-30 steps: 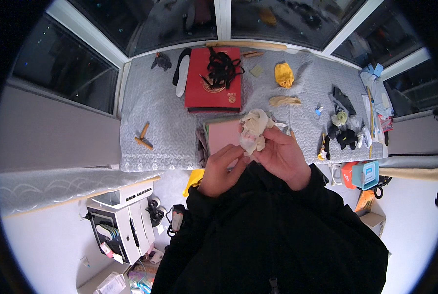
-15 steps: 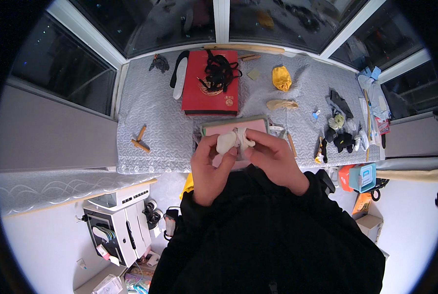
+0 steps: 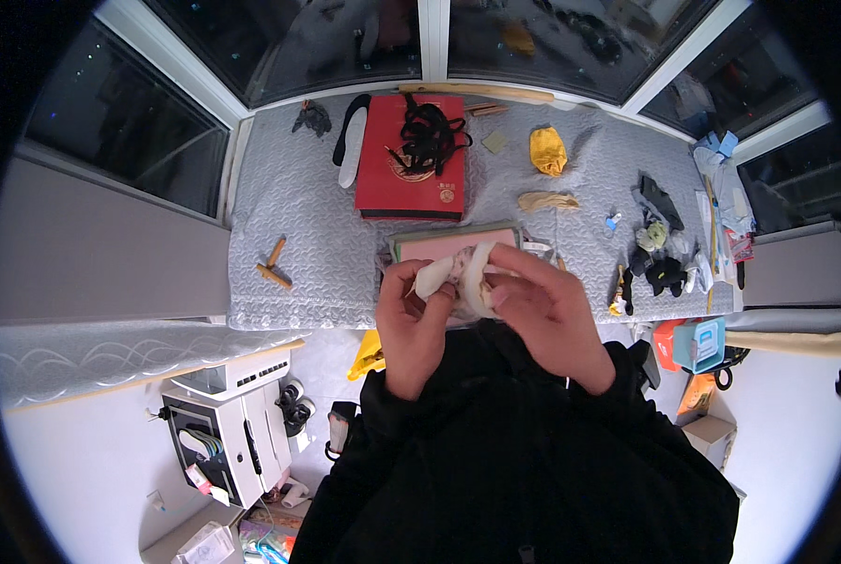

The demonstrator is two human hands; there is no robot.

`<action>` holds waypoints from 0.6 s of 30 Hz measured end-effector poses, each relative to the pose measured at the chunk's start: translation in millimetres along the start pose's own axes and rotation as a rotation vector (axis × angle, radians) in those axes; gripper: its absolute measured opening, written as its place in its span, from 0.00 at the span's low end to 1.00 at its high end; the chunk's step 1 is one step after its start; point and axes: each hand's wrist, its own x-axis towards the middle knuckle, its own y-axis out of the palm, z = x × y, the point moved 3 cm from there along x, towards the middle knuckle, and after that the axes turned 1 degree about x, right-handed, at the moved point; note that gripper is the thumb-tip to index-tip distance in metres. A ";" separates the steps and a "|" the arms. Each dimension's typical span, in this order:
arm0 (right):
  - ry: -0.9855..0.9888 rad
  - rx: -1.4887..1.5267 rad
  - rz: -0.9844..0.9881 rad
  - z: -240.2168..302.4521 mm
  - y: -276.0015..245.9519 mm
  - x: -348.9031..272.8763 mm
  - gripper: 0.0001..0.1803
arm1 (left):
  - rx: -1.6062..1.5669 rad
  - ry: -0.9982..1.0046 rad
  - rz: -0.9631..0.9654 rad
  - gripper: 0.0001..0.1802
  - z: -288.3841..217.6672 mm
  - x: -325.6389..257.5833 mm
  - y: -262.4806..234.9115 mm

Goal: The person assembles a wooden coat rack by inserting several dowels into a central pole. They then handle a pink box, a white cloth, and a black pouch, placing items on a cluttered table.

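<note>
A small white cloth piece, sock-like in shape (image 3: 478, 280), is held up between both my hands, above the near part of the table. My left hand (image 3: 413, 315) pinches its rounded white end with thumb and fingers. At the other end, my right hand (image 3: 549, 305) grips a looped white band that stands open like a cuff. Some pinkish, patterned material shows between the two ends. Right behind and below my hands lies a flat pink panel with a greenish edge (image 3: 453, 242), partly hidden by them.
Farther back sits a red box (image 3: 409, 197) with black straps (image 3: 430, 136) on it, beside a black-and-white insole (image 3: 350, 155). A small hammer (image 3: 275, 265) lies to the left. Rightward are a yellow cloth bundle (image 3: 547, 151), a beige cloth (image 3: 548, 201) and a dark pile (image 3: 665, 275).
My right hand has shifted right and spread the white band into a wider loop. My left hand keeps its pinch on the rounded end. The view has moved slightly.
</note>
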 end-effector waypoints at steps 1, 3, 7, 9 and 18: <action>-0.044 -0.072 -0.111 3.4 -5.8 1.0 0.25 | 0.039 0.036 -0.041 0.13 -0.9 3.0 -4.6; -0.153 -0.231 -0.289 14.3 -25.8 5.6 0.25 | 0.089 0.006 -0.166 0.13 -2.5 10.0 -19.6; -0.072 -0.202 -0.118 12.4 -38.2 10.3 0.23 | -0.210 -0.077 -0.118 0.20 -1.9 15.1 -27.3; -0.175 -0.364 0.029 2.5 -20.9 5.6 0.21 | -0.225 -0.115 -0.051 0.23 0.3 10.7 -21.1; -0.336 -0.549 0.041 -20.3 -8.4 10.4 0.11 | -0.224 -0.151 0.141 0.27 1.7 1.1 -9.5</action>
